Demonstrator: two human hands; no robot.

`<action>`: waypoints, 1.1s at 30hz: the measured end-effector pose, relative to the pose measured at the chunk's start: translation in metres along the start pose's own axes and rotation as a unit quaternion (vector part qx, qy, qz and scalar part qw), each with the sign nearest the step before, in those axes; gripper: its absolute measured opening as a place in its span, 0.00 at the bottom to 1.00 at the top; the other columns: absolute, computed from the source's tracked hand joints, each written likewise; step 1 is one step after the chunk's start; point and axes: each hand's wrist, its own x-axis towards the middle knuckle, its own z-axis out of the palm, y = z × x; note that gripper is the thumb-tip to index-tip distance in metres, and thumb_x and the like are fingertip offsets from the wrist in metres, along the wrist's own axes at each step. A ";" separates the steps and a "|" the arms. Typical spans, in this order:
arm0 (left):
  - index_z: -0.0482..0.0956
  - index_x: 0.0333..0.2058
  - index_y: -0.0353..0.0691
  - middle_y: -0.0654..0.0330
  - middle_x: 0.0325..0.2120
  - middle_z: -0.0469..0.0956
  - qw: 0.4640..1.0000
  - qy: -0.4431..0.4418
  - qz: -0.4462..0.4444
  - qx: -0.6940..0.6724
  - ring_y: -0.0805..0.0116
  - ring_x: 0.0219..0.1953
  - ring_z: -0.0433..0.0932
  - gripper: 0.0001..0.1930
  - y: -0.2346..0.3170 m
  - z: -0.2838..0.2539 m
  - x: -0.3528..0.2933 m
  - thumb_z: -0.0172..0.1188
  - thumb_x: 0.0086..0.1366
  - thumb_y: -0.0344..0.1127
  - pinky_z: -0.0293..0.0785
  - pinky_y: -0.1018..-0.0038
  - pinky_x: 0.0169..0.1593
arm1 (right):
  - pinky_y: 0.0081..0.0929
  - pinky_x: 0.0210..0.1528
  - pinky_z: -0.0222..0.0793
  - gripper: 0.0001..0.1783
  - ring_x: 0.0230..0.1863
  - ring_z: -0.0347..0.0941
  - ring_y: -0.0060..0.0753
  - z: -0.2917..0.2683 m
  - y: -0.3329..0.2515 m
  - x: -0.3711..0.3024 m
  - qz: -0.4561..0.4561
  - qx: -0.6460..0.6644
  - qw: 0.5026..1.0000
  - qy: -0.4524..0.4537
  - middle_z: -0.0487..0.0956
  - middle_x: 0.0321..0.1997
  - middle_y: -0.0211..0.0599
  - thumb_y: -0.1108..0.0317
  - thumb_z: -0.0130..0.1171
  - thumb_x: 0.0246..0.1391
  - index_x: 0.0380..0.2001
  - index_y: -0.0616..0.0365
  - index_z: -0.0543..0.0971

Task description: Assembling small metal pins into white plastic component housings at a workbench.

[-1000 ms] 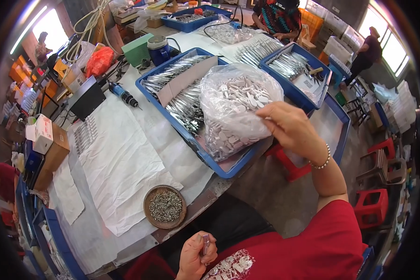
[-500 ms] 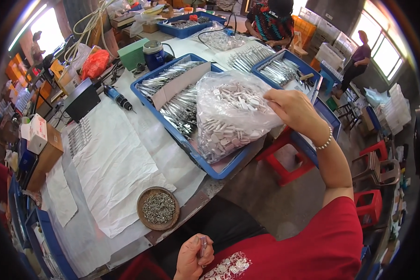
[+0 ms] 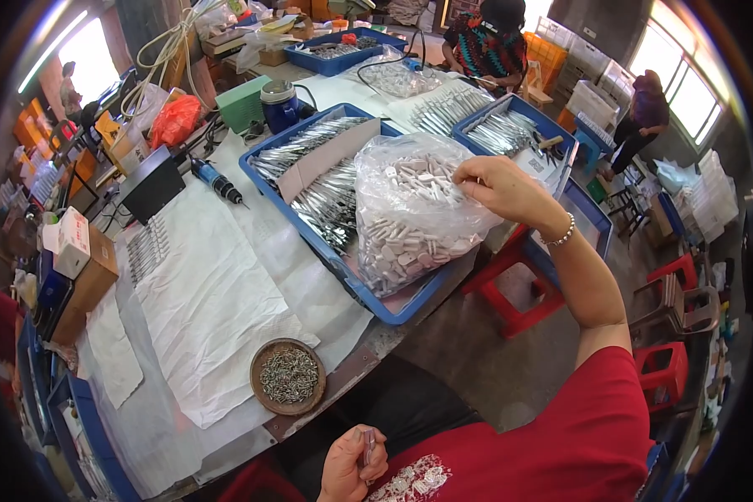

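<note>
A clear plastic bag (image 3: pixel 375 205) full of small white plastic pieces (image 3: pixel 422 177) leans in the near end of a blue tray (image 3: pixel 330 284). My right hand (image 3: pixel 510 191) reaches over the bag's mouth, its fingers curled together at the pieces; whatever is between the fingertips is hidden. Low in front of my body, my left hand (image 3: pixel 351 464) is closed in a fist around a small pale object I cannot make out. Shiny metal parts (image 3: pixel 322 197) fill the rest of the tray, split by a cardboard strip (image 3: pixel 326 157).
A round bowl of small screws (image 3: pixel 289 376) stands at the table's near edge. A blue electric screwdriver (image 3: pixel 217 182) lies beyond white paper (image 3: pixel 209 309), with metal parts (image 3: pixel 149 247) in a row. Red stools (image 3: pixel 514 305) stand at right. A co-worker (image 3: pixel 485 46) sits across.
My right hand has shifted left, from the bag's right rim to over the pieces. My left hand stays closed in nearly the same place. The view has shifted slightly.
</note>
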 end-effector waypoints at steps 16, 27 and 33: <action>0.70 0.34 0.37 0.68 0.13 0.60 1.000 -0.002 -0.019 -0.009 0.82 0.10 0.53 0.15 -0.002 -0.001 0.006 0.48 0.66 0.45 0.49 0.85 0.13 | 0.16 0.17 0.62 0.09 0.15 0.66 0.16 -0.010 -0.002 0.007 0.182 0.202 0.959 -0.084 0.71 0.17 0.29 0.72 0.55 0.46 0.31 0.67 0.74; 0.70 0.35 0.34 0.63 0.14 0.64 0.995 -0.053 -0.012 -0.085 0.81 0.11 0.54 0.15 -0.003 -0.017 0.007 0.45 0.67 0.42 0.50 0.83 0.16 | 0.25 0.40 0.67 0.09 0.36 0.71 0.30 0.022 -0.092 -0.054 -0.009 0.696 0.718 0.022 0.74 0.34 0.41 0.77 0.57 0.47 0.33 0.62 0.71; 0.69 0.39 0.33 0.66 0.16 0.65 0.987 -0.072 0.129 0.069 0.84 0.14 0.56 0.09 0.013 -0.005 0.006 0.44 0.68 0.33 0.51 0.85 0.18 | 0.23 0.40 0.63 0.13 0.37 0.68 0.28 0.124 -0.154 -0.089 0.056 0.833 0.520 -0.178 0.72 0.35 0.39 0.67 0.63 0.47 0.33 0.58 0.71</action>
